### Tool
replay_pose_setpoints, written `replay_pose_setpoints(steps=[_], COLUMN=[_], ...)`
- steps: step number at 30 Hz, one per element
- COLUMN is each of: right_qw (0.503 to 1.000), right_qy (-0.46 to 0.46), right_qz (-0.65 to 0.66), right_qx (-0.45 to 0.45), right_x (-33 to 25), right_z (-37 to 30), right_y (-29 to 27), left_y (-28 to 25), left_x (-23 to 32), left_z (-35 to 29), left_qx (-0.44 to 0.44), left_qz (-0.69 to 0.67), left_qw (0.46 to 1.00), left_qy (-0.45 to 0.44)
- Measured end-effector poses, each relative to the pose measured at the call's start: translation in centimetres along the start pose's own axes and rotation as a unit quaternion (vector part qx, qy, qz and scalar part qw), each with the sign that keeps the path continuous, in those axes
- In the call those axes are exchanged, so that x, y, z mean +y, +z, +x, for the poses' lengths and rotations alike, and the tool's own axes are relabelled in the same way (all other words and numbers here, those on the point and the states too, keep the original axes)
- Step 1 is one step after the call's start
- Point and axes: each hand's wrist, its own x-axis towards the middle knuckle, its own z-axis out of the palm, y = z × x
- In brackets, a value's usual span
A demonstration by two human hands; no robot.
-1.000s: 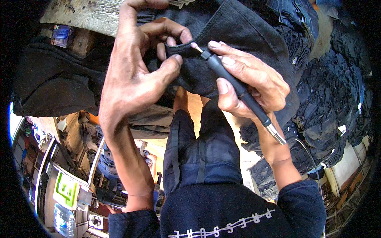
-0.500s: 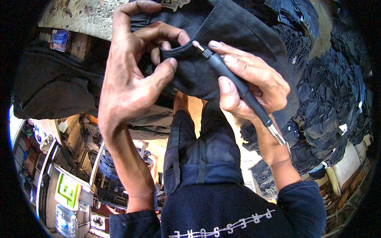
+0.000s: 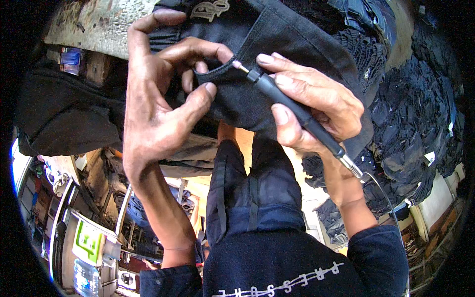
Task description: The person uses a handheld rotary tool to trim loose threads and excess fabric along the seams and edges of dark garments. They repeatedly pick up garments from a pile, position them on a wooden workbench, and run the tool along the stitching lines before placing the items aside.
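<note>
Black denim trousers (image 3: 292, 44) with a curved, stitched pocket edge (image 3: 213, 74) and a pale embroidered patch lie before me at the top. The fingers of my left hand (image 3: 156, 111) hook into the pocket opening. Its index finger stretches along the edge to the seam, while the thumb presses the cloth below. In my right hand (image 3: 329, 104) is a slim black rotary grinder handpiece (image 3: 289, 101), gripped like a pen. The handpiece's small pinkish tip (image 3: 237, 64) meets the pocket edge beside my left index fingertip. From its springy metal rear end runs a thin cable.
A large heap of dark garments (image 3: 410, 114) fills the right side. Behind the trousers, at upper left, is a worn pale board (image 3: 99, 22); a blue box (image 3: 71, 60) sits beneath it. More dark cloth (image 3: 64, 119) hangs at left. A green-and-white container (image 3: 89, 240) stands lower left.
Both hands, the trousers and the handpiece sit slightly lower in view. The tip has slid a little left and down along the pocket edge. The handpiece's cable now shows more fully.
</note>
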Motion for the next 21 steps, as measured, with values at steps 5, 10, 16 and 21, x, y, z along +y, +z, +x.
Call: replay_pose_setpoints(steps=[5,10,16,21], right_qw=[1.0,0.999,0.999,0.999], right_qy=[0.001,0.02,0.015,0.024], right_qz=[-0.004,-0.025,-0.027,-0.028], right_qx=[0.008,0.019,0.018,0.025], right_x=[0.08,-0.31,-0.21,-0.32], right_z=[0.04,-0.07,-0.05,-0.07], right_y=[0.06,-0.03,-0.12,-0.21], left_y=[0.15,0.28,0.3,0.38], left_x=[0.25,0.29,0.36,0.6], left_z=[0.06,-0.02,-0.12,-0.09], left_qx=[0.004,0.012,0.013,0.013], left_qz=[-0.011,-0.003,-0.002,0.017], left_qw=[1.0,1.0,1.0,0.999], left_qy=[-0.007,-0.012,-0.018,-0.023])
